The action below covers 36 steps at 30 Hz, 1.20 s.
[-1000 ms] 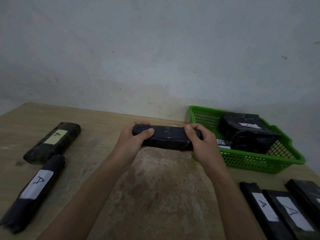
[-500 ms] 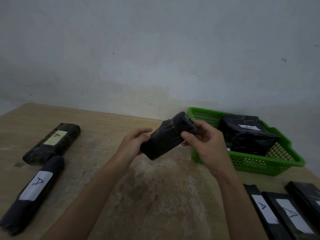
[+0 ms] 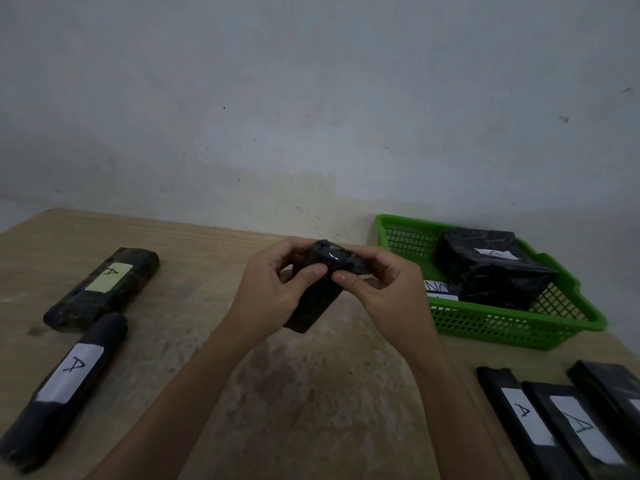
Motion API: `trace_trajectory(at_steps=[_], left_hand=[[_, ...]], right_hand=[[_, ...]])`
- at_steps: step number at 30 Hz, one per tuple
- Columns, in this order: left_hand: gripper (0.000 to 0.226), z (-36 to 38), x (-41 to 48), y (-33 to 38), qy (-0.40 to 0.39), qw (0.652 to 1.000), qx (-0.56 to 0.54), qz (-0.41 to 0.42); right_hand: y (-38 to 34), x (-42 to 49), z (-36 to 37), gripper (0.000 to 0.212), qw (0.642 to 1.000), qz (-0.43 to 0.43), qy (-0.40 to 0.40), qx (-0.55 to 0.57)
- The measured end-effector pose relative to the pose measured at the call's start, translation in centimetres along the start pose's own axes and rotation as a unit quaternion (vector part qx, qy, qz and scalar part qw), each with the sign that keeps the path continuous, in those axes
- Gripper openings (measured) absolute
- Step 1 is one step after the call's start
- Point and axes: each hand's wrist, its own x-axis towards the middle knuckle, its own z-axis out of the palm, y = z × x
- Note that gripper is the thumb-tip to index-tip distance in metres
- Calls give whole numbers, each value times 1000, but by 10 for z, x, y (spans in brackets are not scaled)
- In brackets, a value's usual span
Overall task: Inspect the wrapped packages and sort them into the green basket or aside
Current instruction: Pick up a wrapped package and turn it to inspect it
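Note:
A black wrapped package (image 3: 317, 299) is held above the table's middle, turned end-on toward me with its far end raised. My left hand (image 3: 270, 289) grips its left side, thumb on the top face. My right hand (image 3: 384, 289) pinches the upper end from the right. The green basket (image 3: 512, 329) stands at the right by the wall, holding a bulky black package (image 3: 491, 271) labelled A and a smaller labelled one (image 3: 441, 291) partly hidden beneath it.
Two long black packages labelled A lie at the left, one (image 3: 104, 289) farther back, one (image 3: 62, 386) nearer. Three flat labelled packages (image 3: 561, 424) lie at the near right. The wooden table (image 3: 311, 410) meets a grey wall behind.
The held package went from lying crosswise between both hands to pointing end-on at me. Both hands drew together around its upper end.

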Motion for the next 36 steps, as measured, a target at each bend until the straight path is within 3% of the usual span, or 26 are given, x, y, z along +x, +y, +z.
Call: trace_trajectory(at_steps=[4,10,13,17,20,28,34,36], left_hand=[[27,0,0,-4,35,999,12,-1],[25,-4,1,0,7,1000,11,-7],[25,-2,0,3,50,999,17,4],[38,5,-2,4,85,994,65,13],[37,9,-4,-1,74,992,96,25],[37,13,-6,-1,43,990,126,50],[24,12,-6,-2,57,977,173,107],[23,14,-7,-5,54,979,174,92]], right_hand=[[1,2,4,19,999,14,32,11],[1,1,3,19,999,7,50,-3],[-3,-2,13,21,997,33,59,41],[-7,-6,25,49,987,100,81,93],[-7,-8,28,54,989,97,104,33],[-13,-7,25,24,991,36,116,-60],[-12,-6,17,43,988,56,90,-108],[-12,-7,17,43,984,54,97,-142]])
